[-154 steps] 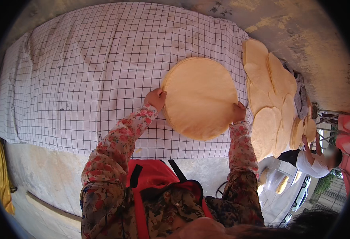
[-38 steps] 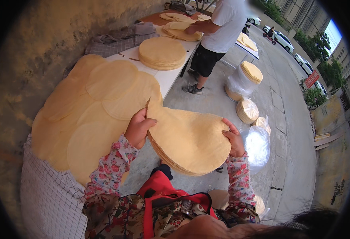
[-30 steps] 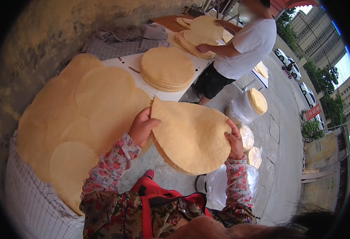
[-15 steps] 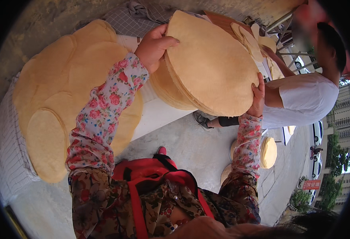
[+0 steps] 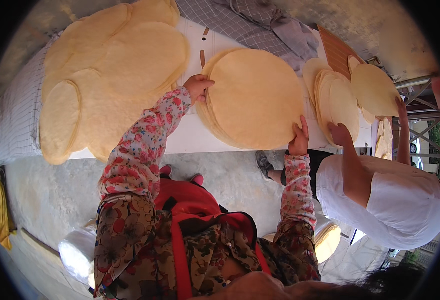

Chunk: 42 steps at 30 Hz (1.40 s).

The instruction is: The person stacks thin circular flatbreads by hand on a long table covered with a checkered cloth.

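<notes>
A stack of thin, round, pale yellow flatbreads (image 5: 257, 97) lies on the white table (image 5: 185, 135) in front of me. My left hand (image 5: 198, 87) is closed on its left edge, thumb on top. At the lower right edge, my right hand (image 5: 298, 137) has its thumb over the rim and its fingers along the outside. Under the top flatbreads, more layers show at the stack's left side, slightly blurred. To the left, a wide spread of overlapping flatbreads (image 5: 140, 55) covers the table, some hanging over the front edge.
A co-worker in a white shirt (image 5: 405, 200) stands at right, one hand on a flatbread stack (image 5: 335, 100), the other holding a flatbread (image 5: 375, 90). Grey checked cloth (image 5: 250, 25) lies at the back. A round yellow stack (image 5: 327, 242) stands low behind my right arm.
The flatbreads in my hands have gone from raised and tilted to flat on the table. My view has turned, and the co-worker now holds up a flatbread.
</notes>
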Each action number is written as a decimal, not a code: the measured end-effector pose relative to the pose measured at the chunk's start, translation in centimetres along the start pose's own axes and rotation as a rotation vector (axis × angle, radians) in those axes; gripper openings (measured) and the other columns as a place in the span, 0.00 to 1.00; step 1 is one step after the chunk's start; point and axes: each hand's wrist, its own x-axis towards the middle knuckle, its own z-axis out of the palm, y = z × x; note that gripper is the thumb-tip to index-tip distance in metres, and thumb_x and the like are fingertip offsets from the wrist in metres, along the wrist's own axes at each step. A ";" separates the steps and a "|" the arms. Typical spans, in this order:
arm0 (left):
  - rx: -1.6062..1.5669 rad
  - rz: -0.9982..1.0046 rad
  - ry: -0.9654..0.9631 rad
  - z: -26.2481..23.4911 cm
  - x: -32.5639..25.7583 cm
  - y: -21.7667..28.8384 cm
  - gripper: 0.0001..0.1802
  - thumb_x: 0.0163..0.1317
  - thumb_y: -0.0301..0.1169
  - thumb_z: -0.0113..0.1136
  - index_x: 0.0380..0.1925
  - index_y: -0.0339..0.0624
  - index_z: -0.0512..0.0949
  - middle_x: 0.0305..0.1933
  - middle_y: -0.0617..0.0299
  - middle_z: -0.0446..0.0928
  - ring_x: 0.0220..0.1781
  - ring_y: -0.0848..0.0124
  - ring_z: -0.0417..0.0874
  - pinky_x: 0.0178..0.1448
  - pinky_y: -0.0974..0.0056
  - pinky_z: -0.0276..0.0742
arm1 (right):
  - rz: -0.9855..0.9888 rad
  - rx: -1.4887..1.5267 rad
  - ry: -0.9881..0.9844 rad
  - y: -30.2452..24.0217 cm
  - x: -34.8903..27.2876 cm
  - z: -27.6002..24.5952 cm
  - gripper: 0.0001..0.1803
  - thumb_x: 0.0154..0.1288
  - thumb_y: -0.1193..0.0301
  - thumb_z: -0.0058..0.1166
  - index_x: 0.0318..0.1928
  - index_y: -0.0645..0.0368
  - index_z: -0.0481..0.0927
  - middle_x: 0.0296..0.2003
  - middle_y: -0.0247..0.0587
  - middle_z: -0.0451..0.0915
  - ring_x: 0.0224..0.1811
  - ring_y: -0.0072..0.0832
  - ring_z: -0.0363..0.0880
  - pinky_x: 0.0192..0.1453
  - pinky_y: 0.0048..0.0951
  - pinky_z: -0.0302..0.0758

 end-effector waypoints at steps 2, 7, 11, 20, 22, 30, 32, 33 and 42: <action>0.091 0.093 -0.025 -0.3 0.8 0.2 0.11 0.57 0.28 0.59 0.39 0.39 0.75 0.35 0.64 0.77 0.35 0.73 0.80 0.35 0.66 0.79 | -0.060 -0.080 -0.020 -0.4 -0.2 0.7 0.29 0.60 0.85 0.42 0.63 0.58 0.65 0.59 0.45 0.69 0.57 0.33 0.71 0.59 0.30 0.71; 0.286 0.305 -0.115 2.3 0.3 2.5 0.15 0.58 0.29 0.57 0.47 0.41 0.75 0.37 0.67 0.77 0.35 0.78 0.77 0.41 0.70 0.75 | -0.348 -0.115 -0.023 -2.1 -1.3 4.4 0.29 0.58 0.87 0.39 0.62 0.61 0.65 0.59 0.45 0.68 0.57 0.33 0.71 0.59 0.30 0.70; 0.272 0.388 -0.192 5.7 -3.0 7.2 0.16 0.60 0.27 0.55 0.50 0.42 0.74 0.36 0.67 0.77 0.36 0.78 0.77 0.42 0.70 0.74 | -0.454 -0.051 -0.014 -4.9 -1.8 4.8 0.29 0.58 0.87 0.39 0.62 0.64 0.63 0.58 0.46 0.68 0.55 0.33 0.73 0.56 0.29 0.72; 0.195 0.070 0.011 0.4 0.5 -1.4 0.17 0.57 0.26 0.58 0.47 0.38 0.73 0.38 0.61 0.77 0.38 0.70 0.81 0.38 0.63 0.81 | -0.185 -0.157 0.020 0.8 -0.1 -0.2 0.31 0.60 0.86 0.39 0.65 0.61 0.59 0.58 0.46 0.68 0.55 0.32 0.72 0.55 0.29 0.73; 0.117 0.034 -0.001 0.2 0.9 -2.1 0.16 0.56 0.25 0.58 0.46 0.37 0.72 0.39 0.59 0.77 0.36 0.68 0.82 0.36 0.61 0.83 | -0.166 -0.169 0.027 1.1 -0.5 -1.2 0.30 0.60 0.85 0.41 0.65 0.61 0.60 0.57 0.43 0.69 0.52 0.29 0.74 0.48 0.23 0.74; -0.095 -0.015 -0.075 -0.5 1.0 -3.4 0.13 0.56 0.24 0.56 0.43 0.40 0.73 0.37 0.61 0.77 0.35 0.70 0.82 0.39 0.63 0.82 | -0.080 -0.251 0.079 -1.2 -1.1 -0.1 0.29 0.60 0.83 0.43 0.64 0.61 0.62 0.54 0.39 0.71 0.43 0.21 0.76 0.35 0.17 0.72; -0.135 -0.012 -0.069 -0.2 1.0 -3.8 0.13 0.56 0.23 0.56 0.42 0.40 0.74 0.37 0.62 0.77 0.35 0.71 0.82 0.39 0.64 0.82 | -0.085 -0.256 0.101 -1.1 -0.8 -0.3 0.29 0.60 0.84 0.43 0.64 0.62 0.62 0.54 0.39 0.71 0.43 0.21 0.76 0.36 0.16 0.71; -0.156 -0.012 -0.065 -0.1 1.1 -4.1 0.13 0.55 0.23 0.55 0.42 0.40 0.74 0.36 0.62 0.77 0.35 0.72 0.82 0.39 0.64 0.82 | -0.077 -0.284 0.095 -1.2 -0.9 -0.5 0.30 0.59 0.84 0.43 0.64 0.62 0.62 0.54 0.39 0.71 0.45 0.22 0.75 0.37 0.16 0.72; -0.317 0.028 -0.091 -0.4 2.1 -6.0 0.12 0.56 0.27 0.56 0.42 0.42 0.73 0.35 0.66 0.78 0.31 0.76 0.79 0.36 0.69 0.75 | -0.121 -0.459 0.082 -0.3 -0.1 -1.5 0.30 0.58 0.86 0.42 0.63 0.60 0.64 0.58 0.37 0.69 0.38 0.17 0.73 0.30 0.13 0.65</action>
